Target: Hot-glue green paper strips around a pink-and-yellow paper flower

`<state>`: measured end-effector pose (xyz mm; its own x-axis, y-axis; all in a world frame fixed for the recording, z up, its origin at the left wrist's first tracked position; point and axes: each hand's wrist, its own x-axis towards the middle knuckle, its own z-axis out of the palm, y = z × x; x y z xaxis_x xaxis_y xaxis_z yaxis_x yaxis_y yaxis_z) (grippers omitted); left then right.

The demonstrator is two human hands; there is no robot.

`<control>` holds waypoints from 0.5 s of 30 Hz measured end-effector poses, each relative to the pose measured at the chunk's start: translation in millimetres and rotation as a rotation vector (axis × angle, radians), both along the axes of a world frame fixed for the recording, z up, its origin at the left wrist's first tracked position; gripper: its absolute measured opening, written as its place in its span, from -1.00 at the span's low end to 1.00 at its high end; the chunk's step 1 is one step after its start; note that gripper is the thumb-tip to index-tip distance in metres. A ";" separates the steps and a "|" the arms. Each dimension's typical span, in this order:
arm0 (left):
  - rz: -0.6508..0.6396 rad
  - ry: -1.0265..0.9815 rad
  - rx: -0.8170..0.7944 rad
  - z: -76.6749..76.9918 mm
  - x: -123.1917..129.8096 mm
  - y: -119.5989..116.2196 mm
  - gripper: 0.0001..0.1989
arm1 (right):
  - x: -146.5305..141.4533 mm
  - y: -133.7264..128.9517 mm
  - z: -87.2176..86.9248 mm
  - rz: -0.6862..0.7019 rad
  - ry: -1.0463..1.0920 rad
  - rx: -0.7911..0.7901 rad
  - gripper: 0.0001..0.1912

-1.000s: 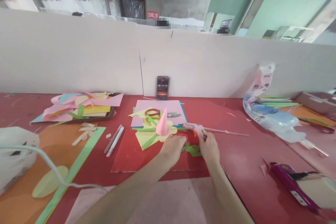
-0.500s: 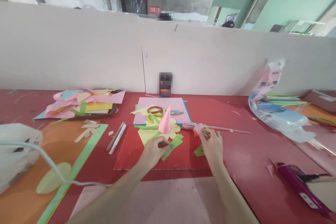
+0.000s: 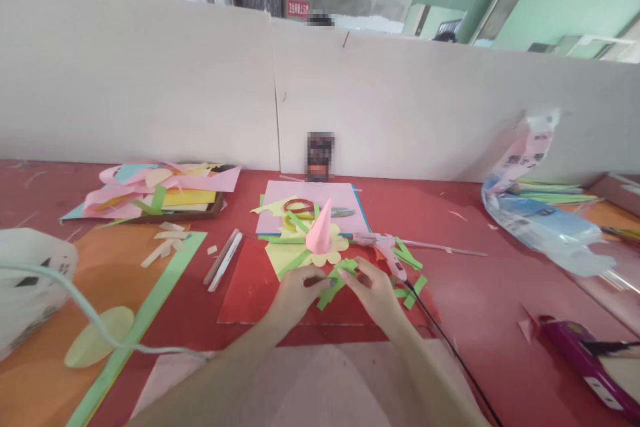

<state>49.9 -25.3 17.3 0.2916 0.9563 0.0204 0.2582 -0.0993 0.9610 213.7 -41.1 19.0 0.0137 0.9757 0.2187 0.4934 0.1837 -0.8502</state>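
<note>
Left side: orange sheet (image 3: 85, 273), pale oval (image 3: 100, 337) on top, alongside long green band (image 3: 150, 313). Farther out: tray (image 3: 219, 205) heaped with paper scraps. Next rightward: two pens (image 3: 225, 261), side by side, just left of red board (image 3: 245, 287).

Left hand (image 3: 297, 293): over left part of board, thumb and forefinger pinching green strips (image 3: 337, 273). Location of green strips: middle of board, between both hands, lying obliquely, just near of pink cone (image 3: 320, 232) and yellow paper flower (image 3: 333, 257). Exact count under fingertips: cannot tell. Fixed to flower or merely resting, for cone: cannot tell. Beyond cone: scissors (image 3: 344, 212) on pink sheet (image 3: 280, 193).

Right hand (image 3: 373, 287): fingertips at right end of same strips. Light touch or true pinch: cannot tell.

Judged good handling: pinch by edges, lightly, against creasing. Steady with left, adjust with right. Part overlapped pieces gently, with low wrists, clear of cone; probably light and easily knocked.

Just right: glue gun (image 3: 390, 257), nozzle toward flower, possibly hot; avoid brushing with right knuckles or snagging cord. Beside handle: loose green pieces (image 3: 415, 292), within easy reach. Far right: plastic bag (image 3: 555, 230). Near right: purple power strip (image 3: 583, 360).
</note>
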 end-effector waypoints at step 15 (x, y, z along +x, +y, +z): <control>0.112 -0.024 0.300 -10.0 -0.5 -1.4 -0.86 | 14.2 8.8 -15.1 -0.067 -0.198 0.100 -0.65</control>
